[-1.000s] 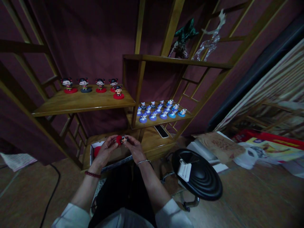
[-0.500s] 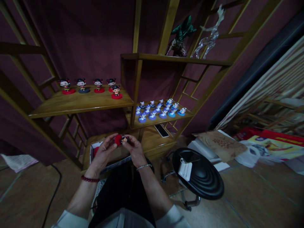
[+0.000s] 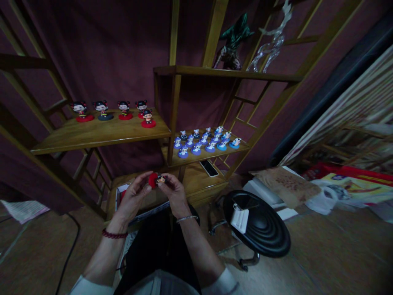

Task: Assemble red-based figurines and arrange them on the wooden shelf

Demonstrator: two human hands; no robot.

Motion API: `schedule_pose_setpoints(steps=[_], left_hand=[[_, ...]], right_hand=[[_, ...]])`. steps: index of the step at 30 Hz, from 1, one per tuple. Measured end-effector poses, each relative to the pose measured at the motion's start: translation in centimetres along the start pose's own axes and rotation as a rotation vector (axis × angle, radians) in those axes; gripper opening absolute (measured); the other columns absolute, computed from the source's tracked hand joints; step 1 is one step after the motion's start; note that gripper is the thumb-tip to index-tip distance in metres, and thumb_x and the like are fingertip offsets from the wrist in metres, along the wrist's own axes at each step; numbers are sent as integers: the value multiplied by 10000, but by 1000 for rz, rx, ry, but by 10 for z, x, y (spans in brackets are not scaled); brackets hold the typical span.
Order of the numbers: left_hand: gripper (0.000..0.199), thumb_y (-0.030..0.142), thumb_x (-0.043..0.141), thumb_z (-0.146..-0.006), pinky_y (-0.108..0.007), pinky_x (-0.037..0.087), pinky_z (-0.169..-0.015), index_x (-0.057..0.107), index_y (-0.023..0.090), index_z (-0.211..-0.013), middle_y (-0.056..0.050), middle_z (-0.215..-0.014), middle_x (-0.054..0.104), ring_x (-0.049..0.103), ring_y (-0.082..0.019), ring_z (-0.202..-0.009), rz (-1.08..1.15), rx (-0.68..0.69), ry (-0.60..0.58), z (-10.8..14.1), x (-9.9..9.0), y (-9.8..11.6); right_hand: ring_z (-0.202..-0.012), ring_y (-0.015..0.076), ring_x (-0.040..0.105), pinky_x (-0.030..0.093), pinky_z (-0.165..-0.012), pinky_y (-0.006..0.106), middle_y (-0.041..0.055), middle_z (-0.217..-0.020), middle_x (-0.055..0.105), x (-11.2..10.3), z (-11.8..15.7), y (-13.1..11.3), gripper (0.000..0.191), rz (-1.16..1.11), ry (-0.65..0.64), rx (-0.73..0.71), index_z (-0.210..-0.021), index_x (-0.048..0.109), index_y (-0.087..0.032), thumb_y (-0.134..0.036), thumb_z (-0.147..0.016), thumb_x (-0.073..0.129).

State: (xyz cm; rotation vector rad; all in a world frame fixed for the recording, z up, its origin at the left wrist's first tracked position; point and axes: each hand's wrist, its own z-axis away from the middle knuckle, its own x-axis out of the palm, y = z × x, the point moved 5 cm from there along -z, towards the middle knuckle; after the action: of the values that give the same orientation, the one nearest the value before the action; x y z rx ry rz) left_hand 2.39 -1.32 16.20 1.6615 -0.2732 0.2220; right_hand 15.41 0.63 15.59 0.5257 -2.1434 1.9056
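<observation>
My left hand (image 3: 134, 196) pinches a round red base (image 3: 152, 180) between thumb and fingers. In my right hand (image 3: 175, 194) is a small black-haired figurine (image 3: 161, 179), lying sideways with its lower end against the base. Whether the two parts are joined, I cannot tell. Below my hands stands an open box (image 3: 118, 197) with something red inside, partly hidden by my left hand. On the upper left shelf (image 3: 101, 135) several like figurines (image 3: 124, 110) stand upright, most on red bases and one on a dark base.
Several purple, blue and dark figurines (image 3: 196, 146) fill the right shelf. A phone (image 3: 209, 168) lies on the lower board. Above are a green statue (image 3: 235, 39) and a clear deer (image 3: 270, 47). At right a black stool (image 3: 260, 225) holds a white tag (image 3: 240, 219).
The camera view has shifted slightly. Both hands keep the base and figurine together at nearly the same spot, with little visible movement.
</observation>
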Motion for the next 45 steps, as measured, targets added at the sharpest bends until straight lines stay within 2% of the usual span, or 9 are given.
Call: schedule_pose_setpoints(steps=[7, 17, 21, 27, 30, 35, 39, 42, 45], left_hand=[[431, 270, 705, -671, -328, 376, -962, 599, 219, -1085, -55, -1124, 618, 513, -219, -1104, -12, 1, 14, -1, 1, 2], [436, 274, 725, -645, -333, 404, -942, 624, 214, -1064, -56, -1111, 636, 542, -223, -1071, -64, -14, 29, -3, -1, 0], [450, 284, 734, -628, -352, 412, -945, 636, 212, -1061, -56, -1123, 638, 544, -230, -1075, -54, -34, 70, -5, -8, -10], [446, 311, 741, -604, -383, 424, -943, 657, 195, -1026, -53, -1112, 649, 567, -228, -1044, 11, -122, 139, -14, -25, -39], [420, 289, 749, -577, -387, 414, -956, 673, 179, -975, -55, -1074, 665, 561, -231, -1059, 20, -156, 178, -19, -37, -56], [280, 200, 719, -567, -412, 442, -921, 676, 137, -836, -68, -889, 695, 614, -224, -944, 83, -298, 167, -26, -52, -89], [139, 93, 667, -559, -419, 496, -828, 625, 172, -665, -41, -743, 677, 637, -196, -786, 76, -350, 193, -33, -66, -113], [181, 29, 634, -543, -400, 520, -731, 599, 195, -608, -23, -641, 651, 622, -173, -646, 47, -400, 200, -40, -74, -129], [199, 25, 643, -542, -372, 520, -643, 596, 208, -606, -22, -610, 643, 608, -172, -585, 23, -400, 173, -46, -76, -140]], right_hand=[[-771, 123, 552, 438, -764, 259, -21, -810, 621, 0, -1, 1, 249, 6, 0, -9, -863, 633, -210, -281, -636, 707], [-747, 136, 552, 457, -720, 262, -9, -797, 618, -3, -2, -2, 215, 179, 11, -90, -878, 633, -208, -284, -679, 658], [-770, 148, 564, 465, -712, 258, 3, -823, 626, -6, -6, 3, 198, 342, 17, -142, -890, 633, -211, -282, -705, 628], [-791, 159, 580, 453, -746, 264, 6, -836, 652, 0, -19, 12, 165, 768, -21, -188, -899, 637, -234, -241, -745, 579], [-820, 157, 597, 444, -762, 254, 5, -900, 667, 5, -28, 27, 186, 1001, -77, -134, -928, 633, -252, -211, -765, 555], [-852, 162, 609, 427, -767, 243, 43, -979, 662, 7, -43, 67, 232, 1380, -208, -6, -1014, 617, -244, -240, -807, 512], [-880, 162, 602, 420, -782, 244, 72, -980, 656, 4, -54, 96, 210, 1458, -287, 41, -972, 630, -206, -206, -814, 491], [-916, 175, 598, 420, -796, 255, 96, -997, 654, 2, -60, 115, 219, 1486, -346, 68, -975, 628, -177, -160, -794, 505], [-931, 186, 603, 426, -794, 255, 113, -1002, 658, 1, -64, 130, 243, 1513, -406, 93, -991, 625, -155, -126, -776, 518]])
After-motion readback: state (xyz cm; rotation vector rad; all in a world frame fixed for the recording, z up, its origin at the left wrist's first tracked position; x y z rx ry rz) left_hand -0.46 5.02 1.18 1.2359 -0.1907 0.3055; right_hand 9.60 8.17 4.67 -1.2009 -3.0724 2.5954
